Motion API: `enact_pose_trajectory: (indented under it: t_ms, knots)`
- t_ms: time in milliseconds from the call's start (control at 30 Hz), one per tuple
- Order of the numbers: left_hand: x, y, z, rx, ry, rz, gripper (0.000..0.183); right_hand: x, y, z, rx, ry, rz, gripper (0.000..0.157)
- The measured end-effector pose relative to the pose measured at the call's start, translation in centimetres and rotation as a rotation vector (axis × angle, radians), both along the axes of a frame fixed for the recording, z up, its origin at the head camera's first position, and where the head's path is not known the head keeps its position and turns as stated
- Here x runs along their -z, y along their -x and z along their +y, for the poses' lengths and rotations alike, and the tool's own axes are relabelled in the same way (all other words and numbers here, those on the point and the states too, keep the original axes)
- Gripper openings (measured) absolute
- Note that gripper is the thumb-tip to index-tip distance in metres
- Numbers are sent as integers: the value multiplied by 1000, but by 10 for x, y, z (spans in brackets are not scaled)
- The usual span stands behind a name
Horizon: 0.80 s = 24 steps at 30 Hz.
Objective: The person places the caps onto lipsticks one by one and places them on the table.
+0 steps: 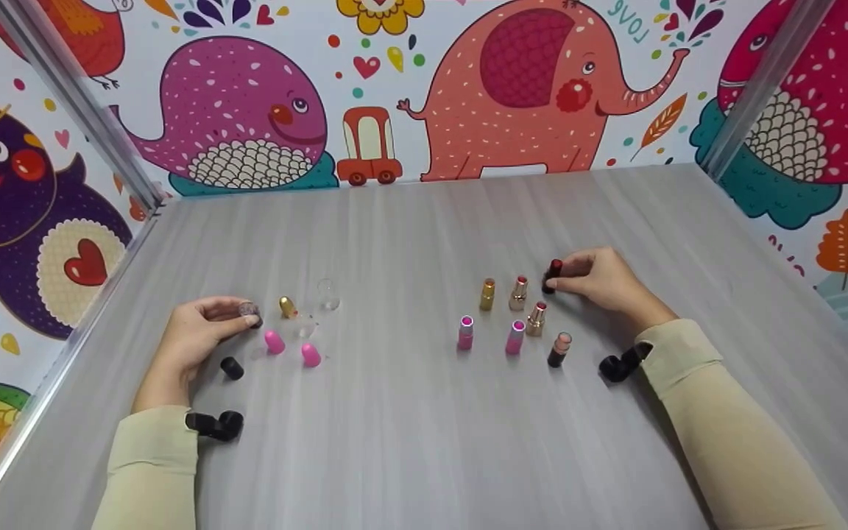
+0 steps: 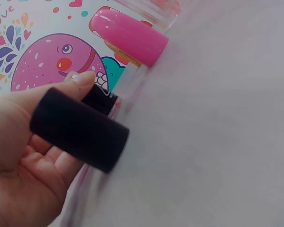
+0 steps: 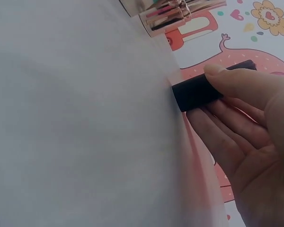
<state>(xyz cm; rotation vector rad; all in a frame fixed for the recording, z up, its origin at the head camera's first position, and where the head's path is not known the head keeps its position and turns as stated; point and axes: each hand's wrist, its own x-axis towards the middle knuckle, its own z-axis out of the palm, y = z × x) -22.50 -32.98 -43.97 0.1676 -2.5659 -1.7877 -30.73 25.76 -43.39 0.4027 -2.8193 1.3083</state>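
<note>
Left hand (image 1: 199, 335) pinches a cap (image 1: 251, 310) (9 o'clock), right hand (image 1: 604, 283) a lipstick (image 1: 550, 277) at 3 o'clock; 6 other lipsticks (image 1: 514, 338) stand uncapped too.

Soft light casts faint shadows on the tabletop (image 1: 387, 442); wrist views look hazy.

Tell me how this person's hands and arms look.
The sleeves are pale khaki-beige, reaching the wrists, with seamed cuffs. A small black device with a rounded end is worn at each cuff. The left hand and right hand are bare; no gloves or rings show.
</note>
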Motion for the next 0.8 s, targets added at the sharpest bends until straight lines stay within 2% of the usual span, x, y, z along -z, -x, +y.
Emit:
enact_pose_trajectory:
  t_ms: [467, 533, 633, 800]
  knots:
    - [-6, -2, -1, -37, 43, -18, 54, 0, -6, 13, 3, -29, -35, 35]
    - [-9, -3, -1, -60, 20, -27, 54, 0, -6, 13, 1, -30, -39, 37]
    - [-15, -3, -1, -98, -62, -34, 52, 0, -5, 13, 7, -30, -53, 39]
    - [-24, -4, 1, -126, -158, -7, 49, 3, -4, 12, 16, 1, -58, 39]
